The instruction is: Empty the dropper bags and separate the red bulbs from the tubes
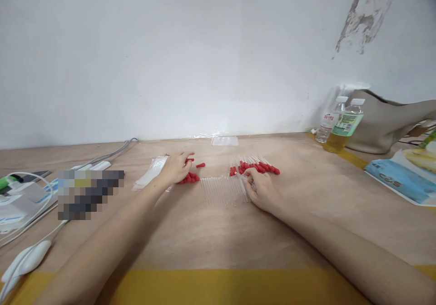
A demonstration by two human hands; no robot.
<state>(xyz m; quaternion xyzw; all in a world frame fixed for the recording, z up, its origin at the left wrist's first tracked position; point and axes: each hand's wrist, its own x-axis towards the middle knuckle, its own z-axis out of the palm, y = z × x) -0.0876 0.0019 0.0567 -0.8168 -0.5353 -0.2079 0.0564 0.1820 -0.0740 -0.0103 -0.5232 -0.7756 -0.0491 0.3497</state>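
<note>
My left hand [175, 167] is over a small pile of red rubber bulbs [191, 177], its fingers stretched out and apart. One loose red bulb [200, 165] lies just right of the fingertips. A row of thin clear tubes [221, 190] lies side by side between my hands. My right hand [260, 187] is closed in a pinch on a clear tube [240, 175] at the right end of that row. Just beyond it lie several droppers [260, 166], clear tubes with red bulbs fitted on the ends facing me.
Clear plastic bags [150, 172] lie beside my left wrist, another bag [225, 141] by the wall. Power strips and cables [91, 166] and a white mouse [29, 257] are at left. Two bottles [344, 127], a grey bag [374, 123] and a blue packet [402, 180] stand or lie at right.
</note>
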